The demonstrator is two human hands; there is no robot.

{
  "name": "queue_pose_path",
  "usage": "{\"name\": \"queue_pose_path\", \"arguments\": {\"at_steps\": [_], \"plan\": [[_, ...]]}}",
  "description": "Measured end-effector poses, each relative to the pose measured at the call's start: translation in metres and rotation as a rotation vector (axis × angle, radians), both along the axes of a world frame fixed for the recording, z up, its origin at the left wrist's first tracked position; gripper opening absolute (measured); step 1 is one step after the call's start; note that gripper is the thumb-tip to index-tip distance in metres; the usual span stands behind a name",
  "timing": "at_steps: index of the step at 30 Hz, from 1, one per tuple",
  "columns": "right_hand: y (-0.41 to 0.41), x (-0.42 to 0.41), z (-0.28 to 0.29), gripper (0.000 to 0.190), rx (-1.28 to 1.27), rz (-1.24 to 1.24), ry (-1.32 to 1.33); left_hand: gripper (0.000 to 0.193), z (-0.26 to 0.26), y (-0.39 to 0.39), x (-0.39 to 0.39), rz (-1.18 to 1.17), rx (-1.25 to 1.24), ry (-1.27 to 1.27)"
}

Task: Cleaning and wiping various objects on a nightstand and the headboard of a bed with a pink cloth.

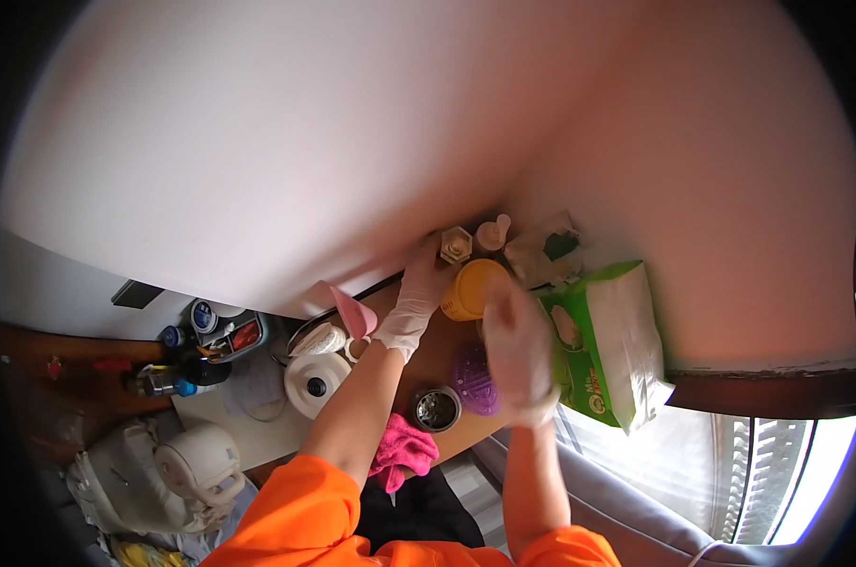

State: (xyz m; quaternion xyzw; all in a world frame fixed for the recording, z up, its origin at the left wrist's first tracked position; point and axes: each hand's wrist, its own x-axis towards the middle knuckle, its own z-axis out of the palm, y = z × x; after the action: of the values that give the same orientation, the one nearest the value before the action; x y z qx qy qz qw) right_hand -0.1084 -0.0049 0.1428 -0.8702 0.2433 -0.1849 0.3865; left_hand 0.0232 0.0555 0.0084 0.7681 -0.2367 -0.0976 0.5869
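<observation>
My left hand [426, 280], in a thin whitish glove, reaches to the back of the wooden table, beside a hexagonal jar [456, 244] and a yellow container [475, 289]. Its fingertips are partly hidden, so a hold cannot be told. My right hand [519, 340], gloved too and blurred, is over the table just right of the yellow container; its fingers do not show clearly. A pale pump bottle [492, 234] stands behind. Below the hands are a purple plastic lid or basket [476, 383], an open round metal container [436, 410] and a crumpled pink cloth [404, 451].
A green and white package [605, 347] stands at the right, by a window. Left of my arm are a white round-lidded container [316, 385], a pink scoop-like piece [356, 312] and a caddy [247, 337]. A white electric kettle [198, 461] sits lower left. A wall rises behind the table.
</observation>
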Motion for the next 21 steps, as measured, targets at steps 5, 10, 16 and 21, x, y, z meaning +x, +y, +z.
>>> {"name": "queue_pose_path", "arguments": {"at_steps": [5, 10, 16, 21], "plan": [[0.012, -0.048, -0.115, 0.028, 0.947, -0.093, 0.156, 0.049, -0.001, -0.003, -0.025, 0.066, 0.171, 0.142], [0.014, -0.003, -0.190, 0.035, 1.445, -0.320, -0.101, 0.058, -0.085, 0.007, -0.028, 0.128, -0.103, 0.550], [-0.011, 0.003, -0.195, 0.033, 1.712, -0.459, -0.187, 0.052, -0.025, 0.003, -0.088, 0.191, 0.067, 0.514], [0.053, -0.017, -0.140, 0.037, 0.978, 0.045, 0.001, 0.044, 0.059, 0.113, -0.163, 0.035, 0.358, 0.135]]}}
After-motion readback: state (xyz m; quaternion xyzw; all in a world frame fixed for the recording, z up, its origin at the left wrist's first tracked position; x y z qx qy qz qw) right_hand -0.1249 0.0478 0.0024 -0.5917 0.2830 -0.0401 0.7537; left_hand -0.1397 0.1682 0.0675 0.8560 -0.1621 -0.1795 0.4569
